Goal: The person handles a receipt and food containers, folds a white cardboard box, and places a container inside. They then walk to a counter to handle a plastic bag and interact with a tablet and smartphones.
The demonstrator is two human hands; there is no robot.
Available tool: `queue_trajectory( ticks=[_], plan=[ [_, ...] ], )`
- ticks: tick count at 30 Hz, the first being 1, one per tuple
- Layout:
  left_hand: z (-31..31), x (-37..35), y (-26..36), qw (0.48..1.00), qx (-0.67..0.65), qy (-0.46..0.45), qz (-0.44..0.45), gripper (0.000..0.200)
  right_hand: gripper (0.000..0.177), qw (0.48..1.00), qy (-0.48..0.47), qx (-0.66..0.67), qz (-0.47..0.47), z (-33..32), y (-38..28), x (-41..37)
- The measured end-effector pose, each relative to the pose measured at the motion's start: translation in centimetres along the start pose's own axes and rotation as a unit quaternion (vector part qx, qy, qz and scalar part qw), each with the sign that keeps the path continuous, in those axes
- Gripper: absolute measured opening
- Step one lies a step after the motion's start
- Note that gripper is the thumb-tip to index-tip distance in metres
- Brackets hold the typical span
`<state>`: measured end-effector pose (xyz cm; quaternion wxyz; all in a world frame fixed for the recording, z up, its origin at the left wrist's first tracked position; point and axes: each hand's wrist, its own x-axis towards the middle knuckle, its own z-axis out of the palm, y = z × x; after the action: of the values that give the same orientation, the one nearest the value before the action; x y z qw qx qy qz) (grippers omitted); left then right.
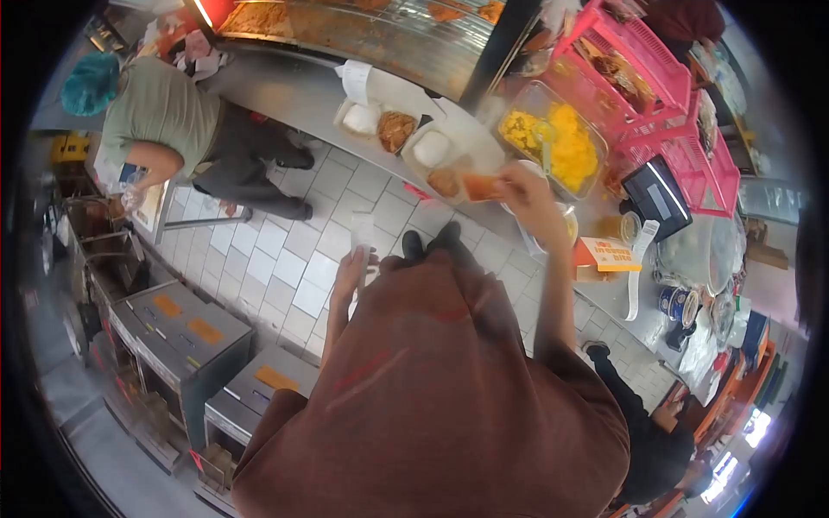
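My right hand (531, 200) pinches a small orange-brown sauce packet (480, 187) above the edge of an open takeaway box (471, 155). Inside that box are a white rice mound (432, 148) and a brown fried piece (443, 181). Left of it, a second open box holds another rice mound (361, 119) and a larger fried piece (397, 131). Low over the floor, my left hand (351, 272) is closed round a pale, see-through strip (362, 229) whose kind I cannot make out.
A clear tub of yellow food (577, 151) with a serving spoon (545, 147) stands behind my right hand. Pink baskets (682, 164), a dark screen (656, 198) and an orange-white carton (604, 256) line the counter's right. A person in a green hairnet (91, 84) bends at the left.
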<state>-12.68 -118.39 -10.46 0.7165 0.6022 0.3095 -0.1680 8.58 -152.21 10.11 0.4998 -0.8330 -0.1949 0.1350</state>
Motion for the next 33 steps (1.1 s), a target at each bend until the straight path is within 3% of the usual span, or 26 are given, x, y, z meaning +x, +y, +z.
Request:
queue_trajectory(
  ticks=[3,5,6,8,12,14,17,18,20,21,23,27,30,32,33],
  plan=[
    [-0.7,-0.6,3.0,0.996,0.060,0.051,0.030,0.040,0.012,0.999,0.044,-0.002,0.018,4.9,1.6,2.1],
    [-1.3,0.3,4.3,0.995,0.076,0.051,0.046,0.038,0.015,0.981,0.188,0.026,0.034,7.2,3.5,3.1],
    [-0.5,-0.1,6.5,0.993,0.047,0.058,0.092,0.036,0.015,0.982,0.184,0.030,0.039,8.5,4.5,3.3],
    [0.8,0.0,10.5,0.988,0.027,0.063,0.138,0.033,0.025,0.941,0.338,-0.001,0.021,10.7,6.2,3.8],
    [4.6,1.8,16.4,0.985,-0.007,-0.003,0.170,0.029,0.040,0.955,0.270,0.006,0.123,11.8,6.6,0.2],
    [6.9,3.4,17.6,0.985,0.008,-0.046,0.168,0.029,0.053,0.931,0.202,0.060,0.299,12.2,7.1,-0.9],
    [9.5,6.0,17.3,0.979,0.027,-0.127,0.154,0.032,0.064,0.937,0.220,0.073,0.263,17.0,16.5,-1.6],
    [10.0,7.2,16.4,0.976,0.079,-0.118,0.164,0.032,0.064,0.934,0.226,0.076,0.266,16.3,15.1,-1.1],
    [11.2,8.4,15.5,0.971,0.146,-0.073,0.176,0.034,0.068,0.889,0.166,0.296,0.306,15.5,12.9,0.3],
    [11.4,9.1,15.2,0.970,0.151,-0.076,0.175,0.034,0.068,0.887,0.170,0.300,0.307,15.6,13.2,0.6],
    [11.3,10.8,14.6,0.947,0.194,-0.024,0.256,0.035,0.060,0.902,0.188,0.267,0.283,16.1,13.5,1.5],
    [10.4,12.1,17.2,0.931,0.233,0.003,0.280,0.033,0.057,0.923,0.185,0.169,0.293,15.3,12.2,3.9],
    [11.9,10.7,18.7,0.952,0.115,-0.099,0.267,0.026,0.051,0.937,0.217,0.140,0.236,15.9,12.1,4.5],
    [13.9,9.5,19.1,0.937,0.143,-0.166,0.272,0.023,0.036,0.904,0.259,0.293,0.175,16.9,14.0,4.1],
    [15.0,9.0,19.0,0.919,0.170,-0.223,0.278,0.020,0.036,0.902,0.265,0.290,0.180,16.9,13.9,3.4]
  ],
)
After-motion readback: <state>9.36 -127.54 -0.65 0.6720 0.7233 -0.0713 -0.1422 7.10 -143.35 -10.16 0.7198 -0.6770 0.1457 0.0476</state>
